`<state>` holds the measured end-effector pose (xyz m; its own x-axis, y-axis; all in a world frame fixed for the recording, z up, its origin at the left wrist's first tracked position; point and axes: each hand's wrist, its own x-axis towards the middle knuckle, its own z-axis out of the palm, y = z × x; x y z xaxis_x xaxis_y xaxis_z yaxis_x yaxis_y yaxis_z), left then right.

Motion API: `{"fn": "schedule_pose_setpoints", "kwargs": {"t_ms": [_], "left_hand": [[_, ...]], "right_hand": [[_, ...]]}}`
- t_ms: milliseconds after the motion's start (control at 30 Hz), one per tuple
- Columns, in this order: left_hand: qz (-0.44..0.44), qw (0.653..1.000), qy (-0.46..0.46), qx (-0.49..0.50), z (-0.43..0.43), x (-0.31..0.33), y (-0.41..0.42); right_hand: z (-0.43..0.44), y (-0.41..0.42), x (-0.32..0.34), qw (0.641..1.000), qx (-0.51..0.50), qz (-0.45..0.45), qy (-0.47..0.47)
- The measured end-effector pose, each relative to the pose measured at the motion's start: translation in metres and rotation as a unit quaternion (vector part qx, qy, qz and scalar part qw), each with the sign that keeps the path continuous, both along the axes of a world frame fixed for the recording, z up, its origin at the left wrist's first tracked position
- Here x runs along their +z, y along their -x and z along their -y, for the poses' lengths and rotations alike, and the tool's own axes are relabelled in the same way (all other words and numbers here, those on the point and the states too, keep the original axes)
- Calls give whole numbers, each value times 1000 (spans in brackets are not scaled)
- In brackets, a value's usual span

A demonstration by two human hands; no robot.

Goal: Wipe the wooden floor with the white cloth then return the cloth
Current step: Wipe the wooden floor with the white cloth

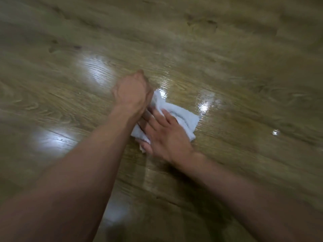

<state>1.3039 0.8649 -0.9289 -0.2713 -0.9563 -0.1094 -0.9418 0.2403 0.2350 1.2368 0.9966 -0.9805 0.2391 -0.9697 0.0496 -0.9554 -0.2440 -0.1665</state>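
Observation:
A white cloth (181,116) lies bunched on the wooden floor (227,67) in the middle of the view. My left hand (132,91) is curled into a fist at the cloth's upper left corner and grips that end. My right hand (166,133) lies flat across the cloth's lower part, fingers stretched toward the left and pressing it to the boards. Part of the cloth is hidden under both hands. The picture is blurred by motion.
Glossy planks fill the whole view, with bright light reflections (204,105) to the right of the cloth and at the left (52,138). A shiny wet-looking patch surrounds the cloth.

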Motion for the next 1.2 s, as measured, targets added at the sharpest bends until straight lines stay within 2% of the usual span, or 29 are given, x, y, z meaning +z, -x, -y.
{"fn": "schedule_pose_setpoints", "kwargs": {"t_ms": [67, 133, 200, 267, 333, 433, 500, 567, 633, 700, 800, 967, 1033, 1100, 1133, 1200], "left_hand": [[39, 998, -24, -33, 3, 4, 8], [70, 996, -46, -30, 2, 6, 10], [102, 992, -79, -11, -2, 7, 11], [107, 990, -91, -8, -4, 9, 16], [36, 998, -55, -20, -8, 10, 27], [-81, 995, -30, -42, -21, 10, 54], [-60, 996, -44, -57, -30, 3, 68], [-8, 996, -53, -78, -32, -8, 72], [14, 994, -65, -92, -26, -13, 71], [25, 992, -72, -101, -23, -14, 75], [55, 988, -110, -93, -24, -14, 92], [87, 982, -152, -65, -22, -14, 106], [97, 981, -157, -67, -23, -13, 108], [89, 980, -164, -65, -27, -11, 109], [87, 981, -161, -68, -28, -12, 107], [92, 983, -134, -86, -31, -18, 101]], "right_hand": [[16, 38, 0, 1000, 1, 0, -3], [52, 87, 2, 992, -121, -7, -31], [84, 128, 7, 967, -251, -9, -49], [95, 129, 8, 952, -301, 5, -51], [74, 107, 4, 952, -303, 15, -37], [2, 69, 7, 969, -247, 13, -22], [-31, 71, 10, 982, -187, 13, -32], [-27, 102, 11, 987, -149, 21, -57], [4, 142, 8, 976, -211, 11, -46], [43, 180, 8, 949, -310, 22, -55], [58, 181, 7, 925, -374, 36, -62], [-41, 109, 11, 955, -290, 0, -58], [-59, 122, 19, 975, -204, -7, -84], [-49, 170, 20, 985, -145, -39, -88], [-35, 195, 19, 981, -167, -43, -89], [-3, 233, 16, 953, -287, -26, -94]]}}
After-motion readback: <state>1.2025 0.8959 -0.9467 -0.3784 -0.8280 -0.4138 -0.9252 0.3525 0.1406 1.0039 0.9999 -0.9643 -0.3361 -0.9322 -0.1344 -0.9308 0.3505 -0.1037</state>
